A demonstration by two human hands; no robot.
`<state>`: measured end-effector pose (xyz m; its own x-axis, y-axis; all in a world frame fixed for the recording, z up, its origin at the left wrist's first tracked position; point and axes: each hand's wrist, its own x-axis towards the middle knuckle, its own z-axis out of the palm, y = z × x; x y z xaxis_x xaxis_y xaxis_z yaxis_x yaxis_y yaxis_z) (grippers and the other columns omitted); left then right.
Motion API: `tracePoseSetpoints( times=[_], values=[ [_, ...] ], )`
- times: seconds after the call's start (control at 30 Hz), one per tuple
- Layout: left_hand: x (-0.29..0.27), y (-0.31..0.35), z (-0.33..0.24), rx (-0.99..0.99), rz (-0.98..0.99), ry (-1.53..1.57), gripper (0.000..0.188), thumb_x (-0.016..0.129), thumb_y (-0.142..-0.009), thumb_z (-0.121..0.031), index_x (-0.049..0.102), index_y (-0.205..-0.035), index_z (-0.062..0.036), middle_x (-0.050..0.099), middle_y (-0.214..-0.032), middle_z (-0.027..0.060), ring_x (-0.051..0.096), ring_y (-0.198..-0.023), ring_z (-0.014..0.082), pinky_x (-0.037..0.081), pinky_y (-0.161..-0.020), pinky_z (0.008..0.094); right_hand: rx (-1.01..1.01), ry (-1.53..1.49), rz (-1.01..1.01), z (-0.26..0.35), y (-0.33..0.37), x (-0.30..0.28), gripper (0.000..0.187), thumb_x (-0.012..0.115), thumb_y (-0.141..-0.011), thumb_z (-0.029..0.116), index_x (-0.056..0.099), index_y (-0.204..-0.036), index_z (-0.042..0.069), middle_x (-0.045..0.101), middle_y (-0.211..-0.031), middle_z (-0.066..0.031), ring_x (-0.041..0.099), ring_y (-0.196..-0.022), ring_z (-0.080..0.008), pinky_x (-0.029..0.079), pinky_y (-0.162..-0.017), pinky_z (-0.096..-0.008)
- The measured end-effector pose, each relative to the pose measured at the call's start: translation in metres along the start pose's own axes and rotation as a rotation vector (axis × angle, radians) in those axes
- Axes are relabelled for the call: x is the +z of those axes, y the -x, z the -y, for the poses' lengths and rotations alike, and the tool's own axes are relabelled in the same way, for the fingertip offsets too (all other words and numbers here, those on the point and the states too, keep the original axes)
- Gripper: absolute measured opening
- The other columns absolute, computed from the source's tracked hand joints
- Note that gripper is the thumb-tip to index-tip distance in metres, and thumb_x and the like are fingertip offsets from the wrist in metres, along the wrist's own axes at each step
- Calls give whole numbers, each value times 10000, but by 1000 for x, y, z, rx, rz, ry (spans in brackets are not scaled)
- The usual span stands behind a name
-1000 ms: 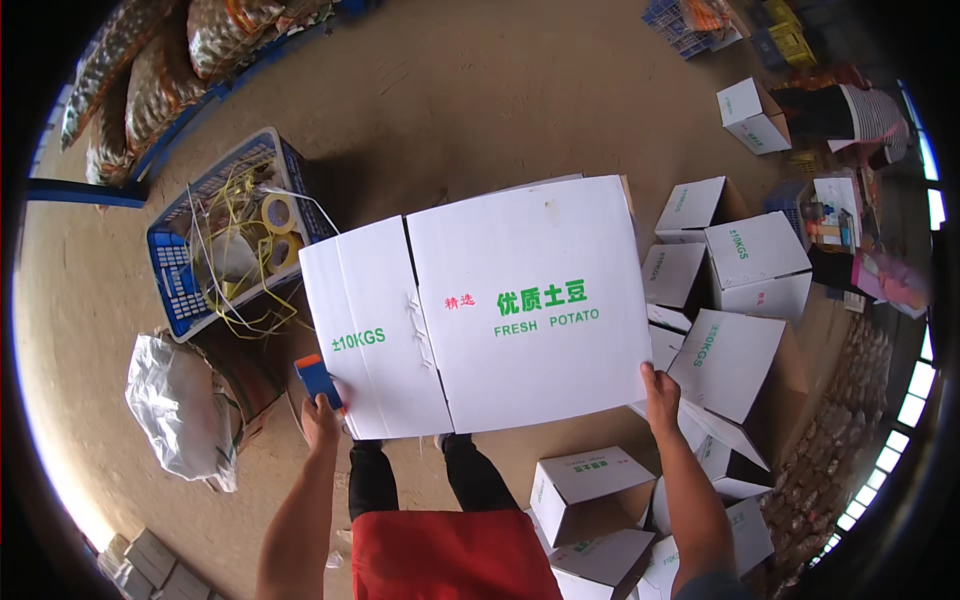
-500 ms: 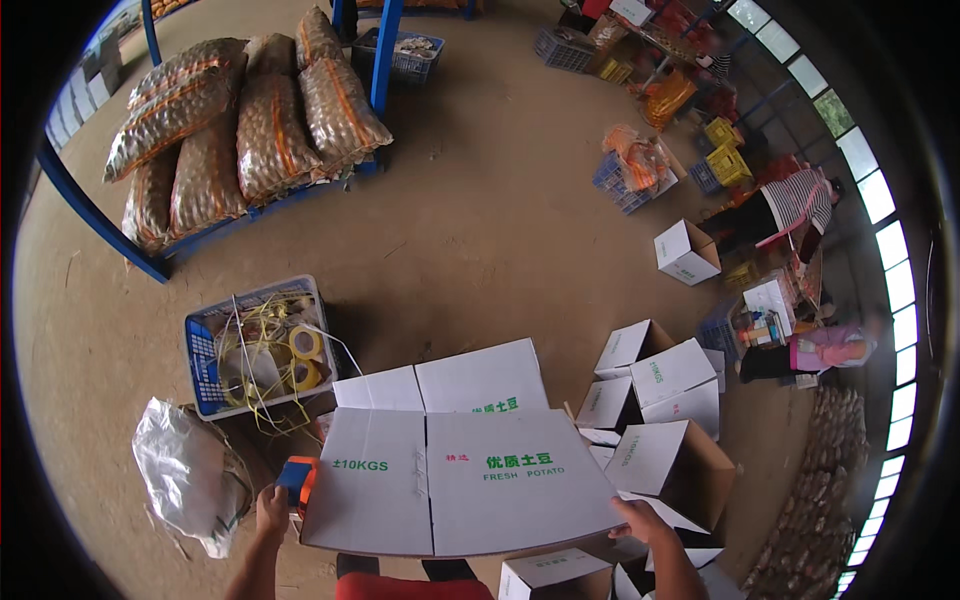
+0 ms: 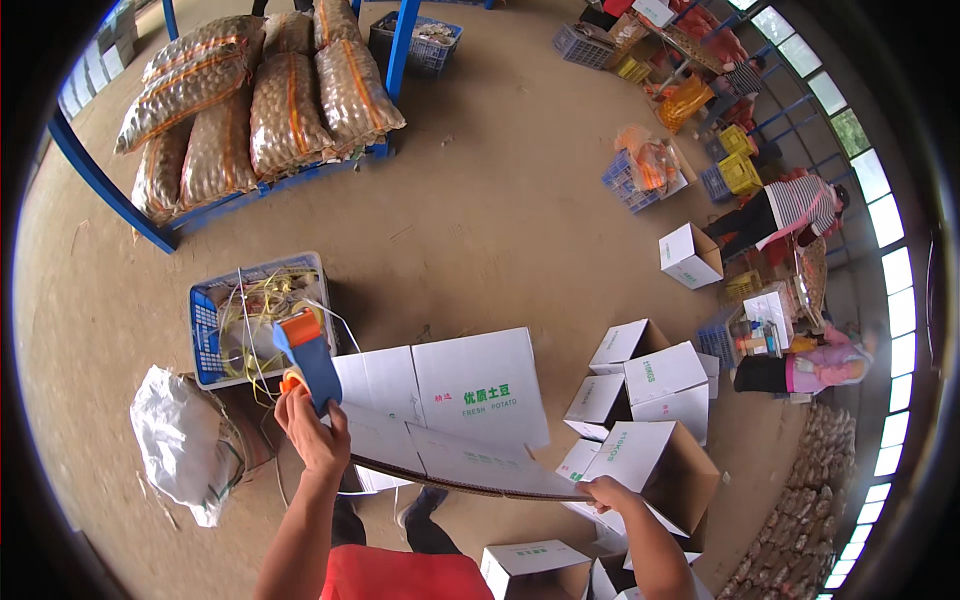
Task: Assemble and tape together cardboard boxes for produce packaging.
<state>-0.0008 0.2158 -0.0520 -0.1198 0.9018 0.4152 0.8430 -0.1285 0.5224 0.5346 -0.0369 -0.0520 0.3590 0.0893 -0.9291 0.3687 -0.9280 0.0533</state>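
Note:
My left hand (image 3: 315,432) is closed round the orange handle of a blue and orange tape dispenser (image 3: 312,362), which points up and away. The left end of a flattened white carton (image 3: 460,458) lies against that hand; whether the fingers also grip it, I cannot tell. My right hand (image 3: 612,494) pinches the carton's right corner. The carton is tilted, with its brown edge towards me. Just beyond it is another flat white carton (image 3: 485,385) with green and red print.
Open white boxes (image 3: 640,455) stand at the right, another (image 3: 537,570) near my legs. At the left are a blue crate (image 3: 205,335) of tape rolls and straps and a white sack (image 3: 180,440). Filled mesh sacks (image 3: 285,110) lie on a blue rack. Several people work at far right.
The carton has tipped from lying nearly flat to a steep tilt, uncovering the carton behind. My left hand has risen and moved right with the tape dispenser; my right hand has shifted slightly left.

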Motion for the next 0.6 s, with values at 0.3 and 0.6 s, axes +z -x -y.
tracePoseSetpoints(
  times=[0.3,0.6],
  values=[
    [26,-31,-11,66,47,-50,317,657,-883,-133,571,-1121,57,634,-1058,240,570,-1088,452,379,-1055,529,-1234,485,-224,164,96,55,739,652,-976,510,479,-1440,-39,481,-1468,-268,546,-1290,-433,451,-1094,-480],
    [-10,-7,95,-390,-256,414,384,597,-1078,-264,592,-1213,96,658,-1120,201,611,-978,280,497,-919,380,-1195,571,-195,229,84,115,356,674,-958,278,697,-1244,68,754,-1038,-177,721,-948,-378,579,-820,-456]
  ],
)
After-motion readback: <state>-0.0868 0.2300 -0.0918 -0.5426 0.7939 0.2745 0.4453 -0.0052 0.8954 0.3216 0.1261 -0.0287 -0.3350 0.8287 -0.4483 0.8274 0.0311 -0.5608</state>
